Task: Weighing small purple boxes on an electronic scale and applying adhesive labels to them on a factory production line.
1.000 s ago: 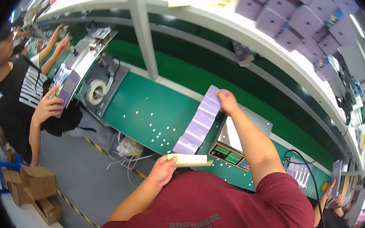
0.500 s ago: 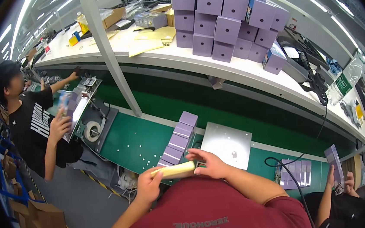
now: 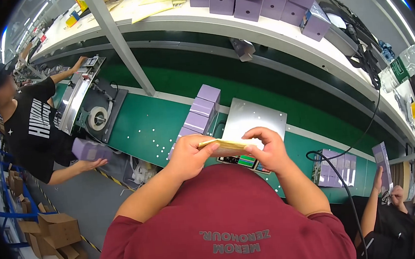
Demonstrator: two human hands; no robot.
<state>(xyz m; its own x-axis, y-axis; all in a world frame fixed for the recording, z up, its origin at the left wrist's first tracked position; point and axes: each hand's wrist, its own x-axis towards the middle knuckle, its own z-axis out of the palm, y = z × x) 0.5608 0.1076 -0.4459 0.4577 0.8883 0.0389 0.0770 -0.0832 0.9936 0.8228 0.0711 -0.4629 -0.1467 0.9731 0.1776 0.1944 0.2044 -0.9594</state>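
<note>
I hold a pale yellow pad of sheets (image 3: 229,146) in both hands, near the centre of the frame, just beyond the chest of my maroon shirt (image 3: 219,212). My left hand (image 3: 188,156) is mostly curled, its thumb and fingers closed on the pad's left end. My right hand (image 3: 271,150) is half closed, thumb on the near side and forefinger arched over the far edge, pinching the right end.

Beyond the pad, at the centre, lies the silver plate of a scale (image 3: 255,118); its lit panel shows in part below my hands. Just left of the plate, a row of purple boxes (image 3: 199,120) slants down toward my left hand, on the green bench (image 3: 139,113). Small white dots are scattered over the bench left of that row.

More purple boxes (image 3: 248,8) stand stacked on the white shelf across the top of the frame. At the left, a co-worker in black (image 3: 29,118) has one hand at a machine with a tape roll (image 3: 98,118) and the other against a purple carton (image 3: 91,150). At the lower right, another person's hands hold a flat purple piece (image 3: 382,161), near a black cable (image 3: 338,167). Open cardboard boxes (image 3: 61,231) sit at the lower left.
</note>
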